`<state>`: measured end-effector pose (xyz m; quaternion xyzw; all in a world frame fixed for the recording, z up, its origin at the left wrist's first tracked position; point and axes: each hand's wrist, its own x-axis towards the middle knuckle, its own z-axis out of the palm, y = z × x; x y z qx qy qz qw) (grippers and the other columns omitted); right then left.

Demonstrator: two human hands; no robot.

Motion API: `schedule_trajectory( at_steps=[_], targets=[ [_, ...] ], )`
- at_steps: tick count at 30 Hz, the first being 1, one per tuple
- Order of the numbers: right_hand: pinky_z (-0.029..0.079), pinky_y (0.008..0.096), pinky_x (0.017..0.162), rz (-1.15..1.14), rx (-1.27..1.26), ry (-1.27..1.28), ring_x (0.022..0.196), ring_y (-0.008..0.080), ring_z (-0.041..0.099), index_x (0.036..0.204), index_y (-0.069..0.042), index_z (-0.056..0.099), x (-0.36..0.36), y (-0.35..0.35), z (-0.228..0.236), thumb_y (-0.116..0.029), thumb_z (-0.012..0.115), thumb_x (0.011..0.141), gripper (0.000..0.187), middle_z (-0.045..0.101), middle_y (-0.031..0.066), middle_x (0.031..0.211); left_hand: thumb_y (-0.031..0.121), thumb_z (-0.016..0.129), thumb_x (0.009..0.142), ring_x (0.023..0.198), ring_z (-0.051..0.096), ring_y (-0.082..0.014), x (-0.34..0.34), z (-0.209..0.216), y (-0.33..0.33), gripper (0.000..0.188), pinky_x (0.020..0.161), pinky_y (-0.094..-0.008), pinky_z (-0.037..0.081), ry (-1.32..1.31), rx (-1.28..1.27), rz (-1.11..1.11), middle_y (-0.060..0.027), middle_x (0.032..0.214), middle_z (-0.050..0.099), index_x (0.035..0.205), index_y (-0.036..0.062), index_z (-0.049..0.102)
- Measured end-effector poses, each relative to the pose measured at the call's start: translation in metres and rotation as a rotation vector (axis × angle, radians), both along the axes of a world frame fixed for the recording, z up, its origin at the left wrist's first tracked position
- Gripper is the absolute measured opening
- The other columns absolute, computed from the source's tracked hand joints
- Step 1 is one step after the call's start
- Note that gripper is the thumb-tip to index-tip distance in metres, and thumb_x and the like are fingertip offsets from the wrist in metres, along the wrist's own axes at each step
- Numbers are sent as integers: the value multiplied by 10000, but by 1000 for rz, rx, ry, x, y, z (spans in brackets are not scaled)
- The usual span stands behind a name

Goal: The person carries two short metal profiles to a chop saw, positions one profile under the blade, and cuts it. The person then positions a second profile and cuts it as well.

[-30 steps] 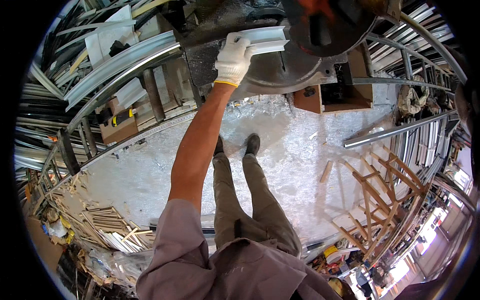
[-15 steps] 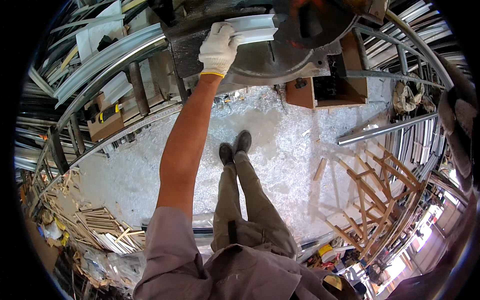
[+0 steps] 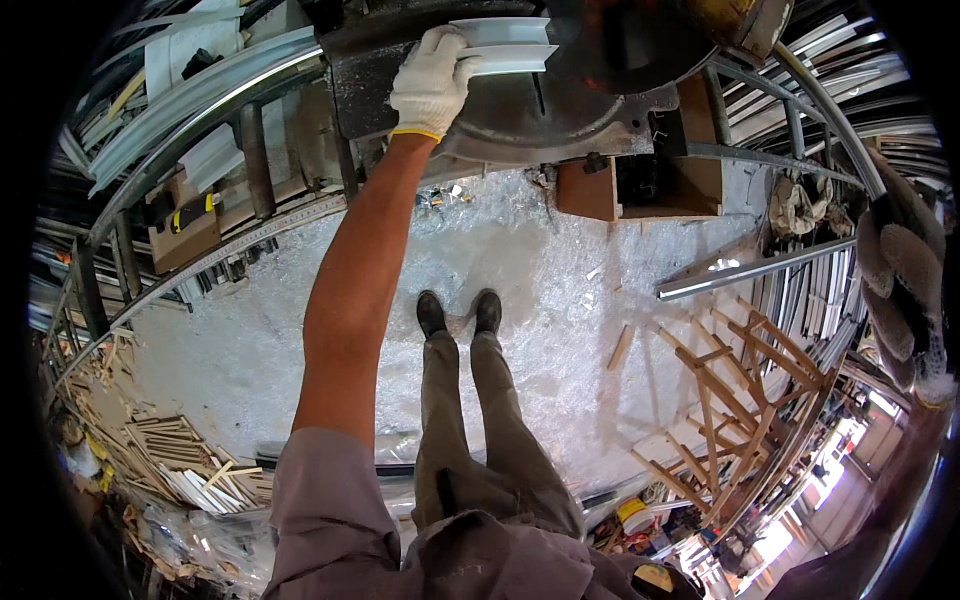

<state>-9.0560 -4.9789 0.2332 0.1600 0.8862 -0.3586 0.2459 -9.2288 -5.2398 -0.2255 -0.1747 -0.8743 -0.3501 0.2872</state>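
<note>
My left hand point(image 3: 432, 85), in a white knit glove with a yellow cuff edge, has its fingers closed on the left end of a short pale metal profile point(image 3: 505, 58). The profile lies across a dark saw table point(image 3: 500, 115), left of a large round dark saw blade or guard point(image 3: 640, 45). At the far right edge my gloved right hand point(image 3: 900, 290) wraps round the dark grip of a long metal lever point(image 3: 830, 110). That lever runs up toward the yellowish saw housing point(image 3: 740, 25). The hand's wrist is partly lost in the dark rim.
Long metal profiles point(image 3: 200, 105) rest on a rack at the left, with a yellow-black tape measure point(image 3: 192, 212) on it. An open wooden box point(image 3: 670, 190) stands below the saw. Wooden trestles point(image 3: 740, 400) are at the right. Wood strips point(image 3: 190, 460) lie lower left.
The view has shifted slightly, and my feet now stand farther apart. My right hand and the lever show more fully at the right. My left hand stays on the profile.
</note>
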Motion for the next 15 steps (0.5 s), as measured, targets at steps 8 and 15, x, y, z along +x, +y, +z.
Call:
schedule_trajectory(
  at_steps=[8, 15],
  targets=[
    [494, 257, 526, 2, 9, 0, 634, 119, 587, 1471, 73, 460, 9, -1, -14, -214, 600, 1051, 528, 624, 72, 918, 257, 779, 903, 995, 702, -369, -1, -6, 1, 294, 817, -481, 598, -31, -14, 2, -72, 1220, 660, 1126, 103, 664],
    [488, 249, 471, 13, -38, 3, 575, 111, 577, 1478, 82, 442, 16, 9, -37, -217, 599, 1048, 546, 617, 70, 877, 225, 742, 955, 964, 684, -423, 7, -7, -19, 258, 772, -484, 577, -59, -34, -23, -145, 1247, 620, 1132, 71, 634]
  ],
)
